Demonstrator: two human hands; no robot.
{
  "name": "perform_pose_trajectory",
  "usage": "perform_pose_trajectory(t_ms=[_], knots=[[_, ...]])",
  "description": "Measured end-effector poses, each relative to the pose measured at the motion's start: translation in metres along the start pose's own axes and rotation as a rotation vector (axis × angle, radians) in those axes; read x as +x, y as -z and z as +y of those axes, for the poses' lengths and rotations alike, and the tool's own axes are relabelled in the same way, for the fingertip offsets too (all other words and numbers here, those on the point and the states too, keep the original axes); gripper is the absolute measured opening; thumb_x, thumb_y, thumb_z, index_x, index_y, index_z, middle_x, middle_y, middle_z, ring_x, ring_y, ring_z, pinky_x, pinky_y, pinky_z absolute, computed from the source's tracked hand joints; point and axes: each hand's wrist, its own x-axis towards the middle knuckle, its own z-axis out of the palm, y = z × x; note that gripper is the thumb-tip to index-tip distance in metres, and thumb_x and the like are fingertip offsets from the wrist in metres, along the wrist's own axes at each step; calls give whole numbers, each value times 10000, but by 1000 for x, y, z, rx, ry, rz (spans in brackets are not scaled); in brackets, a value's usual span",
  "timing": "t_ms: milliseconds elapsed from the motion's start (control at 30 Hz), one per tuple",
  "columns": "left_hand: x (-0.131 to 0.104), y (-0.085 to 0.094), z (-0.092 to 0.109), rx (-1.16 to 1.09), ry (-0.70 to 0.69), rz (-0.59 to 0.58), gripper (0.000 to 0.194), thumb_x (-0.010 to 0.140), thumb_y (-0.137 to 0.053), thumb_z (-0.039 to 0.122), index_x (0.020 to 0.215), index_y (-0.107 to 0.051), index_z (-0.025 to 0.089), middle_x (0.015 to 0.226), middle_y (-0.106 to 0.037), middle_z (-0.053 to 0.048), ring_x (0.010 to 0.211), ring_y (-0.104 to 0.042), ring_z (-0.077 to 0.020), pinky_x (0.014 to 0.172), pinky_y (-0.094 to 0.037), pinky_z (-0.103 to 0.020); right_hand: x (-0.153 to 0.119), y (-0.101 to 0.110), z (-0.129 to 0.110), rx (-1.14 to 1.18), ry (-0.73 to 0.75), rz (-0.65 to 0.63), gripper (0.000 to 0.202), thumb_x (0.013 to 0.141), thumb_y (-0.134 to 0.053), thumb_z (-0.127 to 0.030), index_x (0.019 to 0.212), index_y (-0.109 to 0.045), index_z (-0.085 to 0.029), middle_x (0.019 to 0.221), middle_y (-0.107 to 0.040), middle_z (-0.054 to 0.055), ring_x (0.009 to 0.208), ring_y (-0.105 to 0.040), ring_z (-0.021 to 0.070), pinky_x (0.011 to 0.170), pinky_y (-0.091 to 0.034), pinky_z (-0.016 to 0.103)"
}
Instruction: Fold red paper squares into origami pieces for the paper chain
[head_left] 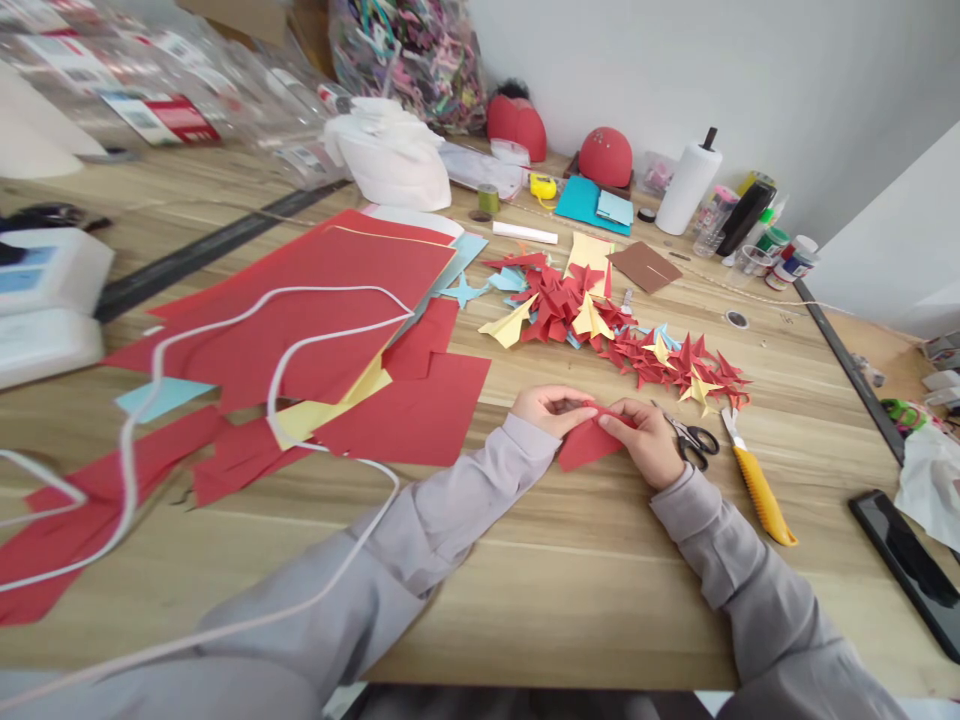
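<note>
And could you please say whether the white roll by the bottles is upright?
Upright: the roll stands on end, black rod at its top.

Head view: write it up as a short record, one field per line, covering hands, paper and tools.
left hand: pinching the red paper piece
right hand: thumb and fingers on the same piece
folded paper shapes: red, yellow and light blue, heaped beyond the hands
red sheets: left of the hands
scissors: black-handled, partly hidden by the right hand
orange-handled tool: right of the scissors
phone: near the table's right side
</note>
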Motion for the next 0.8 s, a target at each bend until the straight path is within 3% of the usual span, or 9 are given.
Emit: perform_pose_trajectory(t_ms=[233, 400, 600, 800], knots=[[0, 2, 0, -249, 54, -130, 388, 499, -814, 367, 771, -708, 112, 865, -727, -117, 810, -687, -226, 802, -552, -348, -2, 0, -3, 111, -72, -90, 326, 676, -675, -479, 637, -596, -165, 515, -531, -36, 461, -463, 83, 462, -388, 213], [1, 1, -3, -257, 98, -128, 395, 433, -842, 359, 699, -700, 104, 785, -729, -117, 738, -696, -236, 758, -571, -359, -3, 0, -5, 109, -62, -116, 354, 655, -687, -501, 613, -589, -163, 522, -496, -38, 466, -426, 77, 452, -381, 207], [-7, 2, 8, -289, 85, -161, 299, 483, -835, 277, 690, -698, 112, 807, -732, -99, 748, -696, -212, 756, -569, -328, -4, 1, -2, 67, -36, -191, 412, 690, -635, -559, 610, -589, -157, 537, -466, -30, 493, -398, 82, 466, -356, 215], [-7, 4, 10, -308, 80, -172, 298, 469, -839, 295, 654, -684, 120, 773, -733, -81, 762, -696, -218, 792, -562, -355, -3, 2, -2, 60, 37, -200, 412, 719, -617, -544, 593, -570, -155, 547, -418, -40, 525, -334, 73, 506, -285, 220]])
